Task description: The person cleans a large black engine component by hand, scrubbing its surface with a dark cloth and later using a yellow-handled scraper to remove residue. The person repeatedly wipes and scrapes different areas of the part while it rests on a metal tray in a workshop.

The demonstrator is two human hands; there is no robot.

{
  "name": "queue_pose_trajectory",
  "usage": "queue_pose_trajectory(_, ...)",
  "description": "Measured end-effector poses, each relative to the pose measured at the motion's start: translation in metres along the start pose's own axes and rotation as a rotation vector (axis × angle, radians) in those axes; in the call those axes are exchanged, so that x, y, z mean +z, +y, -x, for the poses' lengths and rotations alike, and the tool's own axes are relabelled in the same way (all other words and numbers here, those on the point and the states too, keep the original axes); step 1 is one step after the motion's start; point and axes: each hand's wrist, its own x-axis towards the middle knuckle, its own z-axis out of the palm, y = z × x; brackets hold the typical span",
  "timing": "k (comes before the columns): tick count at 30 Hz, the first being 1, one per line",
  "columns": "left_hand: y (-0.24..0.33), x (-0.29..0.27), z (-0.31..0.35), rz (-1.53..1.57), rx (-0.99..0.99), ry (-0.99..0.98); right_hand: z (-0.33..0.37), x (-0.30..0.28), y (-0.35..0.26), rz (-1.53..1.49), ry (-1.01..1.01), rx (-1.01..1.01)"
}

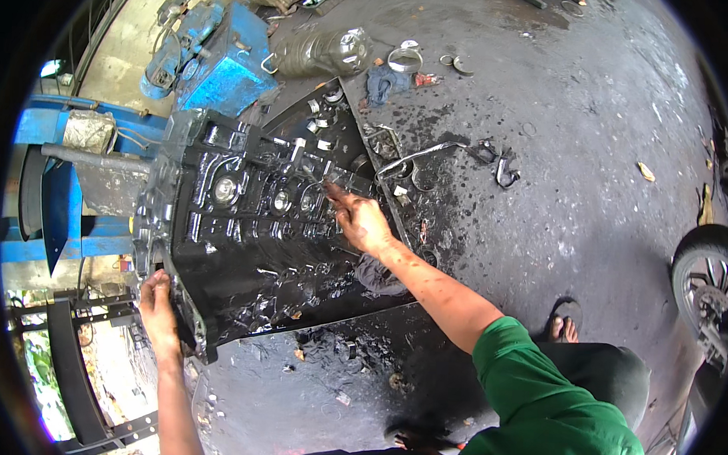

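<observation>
A black, oil-wet engine block [250, 264] lies tilted in front of me, its side full of ribs and round plugs. At its lower left corner my left hand [159, 304] is closed round the edge, fingertips against the metal. My right hand [363, 221] is over the right end of the block, fingers bent and pressed together, their tips dark with grease. Whatever those fingers hold, if anything, is too small and dark to make out. Close below that hand sits a dark, crumpled rag [381, 275].
Beneath the block, a dark metal tray [354, 107] holds small shiny parts. Beyond it are a blue metal box [233, 62], a large plastic bottle [326, 52], a blue rag [387, 84] and a metal ring [404, 60]. A wheel [701, 275] stands at far right.
</observation>
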Motion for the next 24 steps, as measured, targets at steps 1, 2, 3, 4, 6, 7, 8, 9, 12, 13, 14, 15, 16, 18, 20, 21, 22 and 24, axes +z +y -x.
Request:
queue_pose_trajectory(1, -0.002, -0.001, 0.0, 0.021, -0.053, 0.015, -0.001, -0.006, 0.006, 0.012, -0.078, 0.072)
queue_pose_trajectory(2, -0.004, -0.003, -0.001, 0.015, -0.057, 0.013, -0.004, -0.015, 0.013, 0.008, -0.079, 0.079)
queue_pose_trajectory(3, -0.006, -0.005, -0.001, -0.023, -0.026, 0.022, -0.009, -0.024, 0.021, 0.099, -0.18, 0.143)
queue_pose_trajectory(4, -0.007, -0.006, -0.002, -0.047, -0.022, 0.018, -0.013, -0.025, 0.024, 0.04, -0.17, 0.096)
queue_pose_trajectory(6, -0.011, -0.008, -0.002, 0.005, -0.026, 0.004, -0.015, -0.024, 0.029, -0.033, -0.157, 0.064)
queue_pose_trajectory(7, -0.012, -0.009, -0.002, -0.01, -0.012, 0.027, -0.016, -0.022, 0.029, -0.087, -0.102, -0.023)
queue_pose_trajectory(8, -0.014, -0.01, -0.003, 0.008, -0.053, 0.036, -0.014, -0.018, 0.029, -0.194, -0.075, -0.009)
queue_pose_trajectory(9, -0.015, -0.012, -0.003, 0.008, -0.077, 0.022, -0.015, -0.015, 0.029, -0.208, -0.103, 0.038)
queue_pose_trajectory(12, -0.02, -0.015, -0.003, 0.005, -0.051, 0.026, -0.018, -0.017, 0.036, -0.121, -0.147, 0.157)
queue_pose_trajectory(13, -0.022, -0.016, -0.004, -0.033, -0.075, 0.036, -0.022, -0.022, 0.042, -0.024, -0.19, 0.276)
queue_pose_trajectory(14, -0.023, -0.017, -0.005, -0.066, -0.055, 0.039, -0.029, -0.028, 0.05, -0.025, -0.192, 0.228)
queue_pose_trajectory(15, -0.025, -0.018, -0.005, -0.088, 0.005, 0.039, -0.035, -0.032, 0.056, -0.07, -0.195, 0.147)
queue_pose_trajectory(16, -0.025, -0.019, -0.006, -0.022, -0.059, 0.021, -0.044, -0.032, 0.062, -0.124, -0.203, 0.072)
queue_pose_trajectory(18, -0.026, -0.018, -0.009, 0.073, -0.112, 0.004, -0.052, -0.024, 0.068, -0.299, -0.246, 0.067)
queue_pose_trajectory(20, -0.025, -0.017, -0.01, 0.031, -0.1, -0.011, -0.044, -0.007, 0.065, -0.601, -0.207, 0.264)
queue_pose_trajectory(21, -0.024, -0.016, -0.011, 0.053, -0.101, -0.005, -0.04, 0.003, 0.06, -0.652, -0.179, 0.277)
queue_pose_trajectory(22, -0.023, -0.016, -0.009, 0.072, -0.11, 0.003, -0.035, 0.011, 0.054, -0.842, -0.161, 0.292)
queue_pose_trajectory(24, -0.022, -0.014, -0.008, 0.058, -0.103, 0.022, -0.027, 0.022, 0.04, -1.009, -0.134, 0.228)
